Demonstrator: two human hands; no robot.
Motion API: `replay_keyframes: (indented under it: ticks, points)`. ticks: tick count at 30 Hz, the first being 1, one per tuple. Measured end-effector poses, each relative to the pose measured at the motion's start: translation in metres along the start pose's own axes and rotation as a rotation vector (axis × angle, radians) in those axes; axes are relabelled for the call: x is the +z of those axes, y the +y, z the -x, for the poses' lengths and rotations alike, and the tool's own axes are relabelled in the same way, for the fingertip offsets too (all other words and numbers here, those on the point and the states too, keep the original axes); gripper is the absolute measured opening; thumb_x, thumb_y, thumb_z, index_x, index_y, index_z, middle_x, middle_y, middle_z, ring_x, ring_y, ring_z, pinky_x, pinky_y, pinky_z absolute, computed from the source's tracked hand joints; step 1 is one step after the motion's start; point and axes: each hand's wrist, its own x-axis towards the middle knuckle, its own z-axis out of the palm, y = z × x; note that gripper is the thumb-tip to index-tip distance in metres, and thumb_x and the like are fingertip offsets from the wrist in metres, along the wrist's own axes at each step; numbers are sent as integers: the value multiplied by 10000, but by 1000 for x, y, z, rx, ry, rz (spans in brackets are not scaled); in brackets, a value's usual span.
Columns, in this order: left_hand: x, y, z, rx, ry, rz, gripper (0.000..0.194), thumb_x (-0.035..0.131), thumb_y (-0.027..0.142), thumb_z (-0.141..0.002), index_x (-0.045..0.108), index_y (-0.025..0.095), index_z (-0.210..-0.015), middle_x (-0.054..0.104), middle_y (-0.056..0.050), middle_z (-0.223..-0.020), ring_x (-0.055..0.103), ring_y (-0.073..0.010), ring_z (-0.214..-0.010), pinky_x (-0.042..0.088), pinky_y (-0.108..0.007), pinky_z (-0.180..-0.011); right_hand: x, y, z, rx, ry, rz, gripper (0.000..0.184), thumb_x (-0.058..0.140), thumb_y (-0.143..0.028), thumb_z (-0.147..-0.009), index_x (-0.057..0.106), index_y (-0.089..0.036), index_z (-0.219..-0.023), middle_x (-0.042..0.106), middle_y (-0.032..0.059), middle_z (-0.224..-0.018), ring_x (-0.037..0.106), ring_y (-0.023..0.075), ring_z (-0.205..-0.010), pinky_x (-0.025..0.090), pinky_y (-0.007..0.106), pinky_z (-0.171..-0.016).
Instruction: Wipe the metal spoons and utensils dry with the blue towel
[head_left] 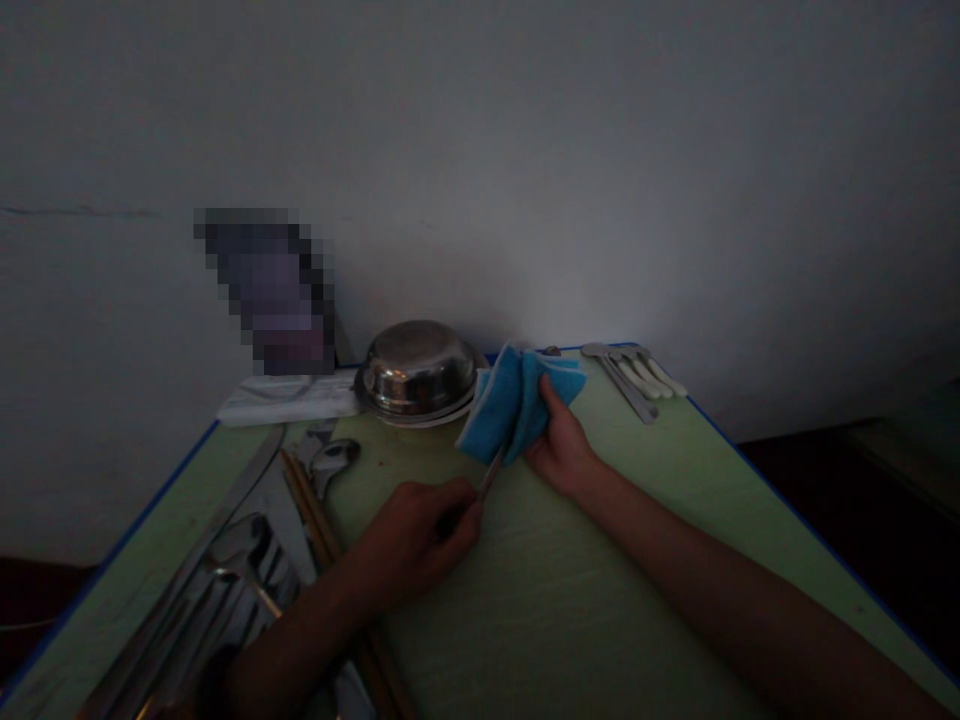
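Over the middle of the green table [570,610], my left hand [424,540] is closed round the handle of a thin metal utensil [491,476]. The utensil's far end is covered by a folded blue cloth [491,410] with pale edges, so its kind does not show. My right hand [564,448] grips that cloth from the right, thumb on top, with the cloth folded about the utensil. Both hands are close together, just in front of an upturned shiny metal bowl [420,368].
Left of my left arm lie wooden chopsticks [313,512], a large metal spoon [335,456], a long blade [244,487] and several other metal utensils. Several spoons [637,375] lie at the back right. A white slab-like thing [289,402] and a blurred-out panel [274,295] stand by the wall.
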Motion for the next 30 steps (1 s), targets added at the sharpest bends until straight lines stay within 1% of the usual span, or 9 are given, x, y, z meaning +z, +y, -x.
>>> replay_keyframes:
  ticks: [7,11,13,19,22,26,28,30]
  points:
    - [0,0,1,-48,23,-33,266,334,293,-874,460,171,-674,418,54,-525,455,-81,-456,313,-190,-467,0,5,5,-70,-62,161,226,614,-324,-737,612,-173,-906,708,3,-805,657,144,-732,515,322,-804]
    - [0,0,-1,-61,41,-27,265,334,305,-883,492,171,-718,463,46,-550,491,-89,-482,332,-196,-487,-1,6,7,-81,-149,235,258,640,-332,-711,617,-167,-908,704,29,-857,650,156,-802,493,318,-840]
    - [0,0,-1,-76,43,-31,264,343,310,-881,504,170,-725,472,45,-547,492,-90,-479,333,-198,-487,-1,6,8,-88,-172,240,264,639,-331,-713,618,-164,-917,701,32,-878,644,156,-834,486,310,-851]
    - [-1,0,-2,-86,46,-31,264,367,318,-868,533,167,-729,506,38,-555,502,-91,-486,343,-195,-488,1,6,9,-83,-172,226,254,634,-338,-715,621,-167,-902,706,21,-839,651,153,-786,497,310,-828]
    - [-2,2,-1,-85,47,-27,292,343,323,-876,526,164,-713,490,40,-542,491,-87,-471,343,-191,-477,2,6,11,-84,-151,233,253,635,-339,-713,620,-170,-900,708,14,-816,653,145,-751,500,303,-816]
    - [-2,6,2,-50,45,-94,326,308,311,-889,520,159,-694,487,33,-528,485,-90,-462,347,-197,-479,2,7,13,-85,-135,272,242,628,-352,-714,621,-174,-877,707,11,-793,653,145,-731,502,301,-795]
    - [-1,7,3,19,81,-174,312,322,282,-884,518,161,-673,485,31,-513,474,-89,-449,339,-202,-478,3,7,14,-89,-140,302,246,625,-370,-710,619,-178,-865,705,6,-788,651,147,-742,501,298,-782]
    - [-1,10,4,119,140,-258,293,347,252,-871,511,165,-644,482,28,-509,461,-90,-452,330,-211,-480,3,8,16,-97,-146,336,250,627,-386,-700,614,-180,-842,702,2,-774,648,149,-745,498,295,-769]
